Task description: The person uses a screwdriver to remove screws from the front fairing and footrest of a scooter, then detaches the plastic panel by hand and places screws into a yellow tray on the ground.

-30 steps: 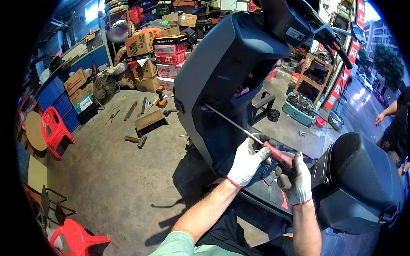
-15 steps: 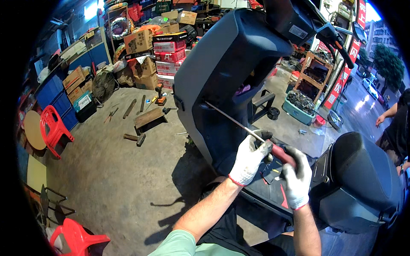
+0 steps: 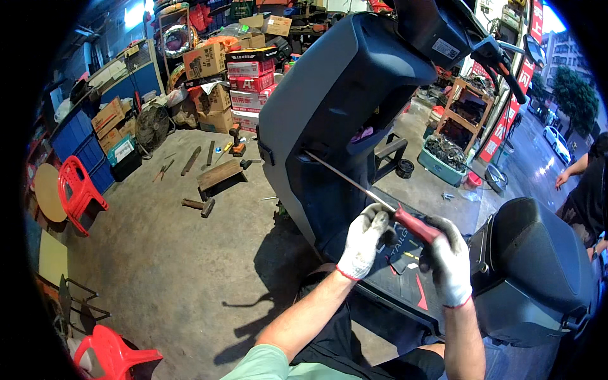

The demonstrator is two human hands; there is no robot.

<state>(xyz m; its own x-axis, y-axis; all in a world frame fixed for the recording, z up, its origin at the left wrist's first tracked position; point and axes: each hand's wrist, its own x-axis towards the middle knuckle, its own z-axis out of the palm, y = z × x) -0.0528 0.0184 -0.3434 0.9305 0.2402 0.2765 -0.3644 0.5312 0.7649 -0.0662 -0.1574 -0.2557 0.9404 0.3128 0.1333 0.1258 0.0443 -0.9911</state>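
A long screwdriver (image 3: 415,226) with a red handle and thin metal shaft slants across the scooter's footwell. My right hand (image 3: 451,266), in a white glove with dark fingers, is closed round the rear of the handle. My left hand (image 3: 362,246), gloved the same way, has its fingers curled at the shaft just ahead of the handle. The shaft's far end meets a small dark recess in the inner front panel of the dark grey scooter (image 3: 297,101); the tip itself is hidden. Small parts and a red strip (image 3: 421,292) lie on the footboard (image 3: 386,278) beneath my hands.
Left on the concrete floor are a hammer (image 3: 199,206), a small wooden stool (image 3: 220,177), a cordless drill (image 3: 237,140) and pliers (image 3: 163,170). The scooter's seat (image 3: 538,247) rises at the right, with another person's arm (image 3: 573,171) beyond. Stacked boxes (image 3: 250,85) stand behind.
My left hand has shifted slightly left and down, off the handle's front end. My right hand has moved a little right and down, still on the handle. The screwdriver's far end stays at the recess.
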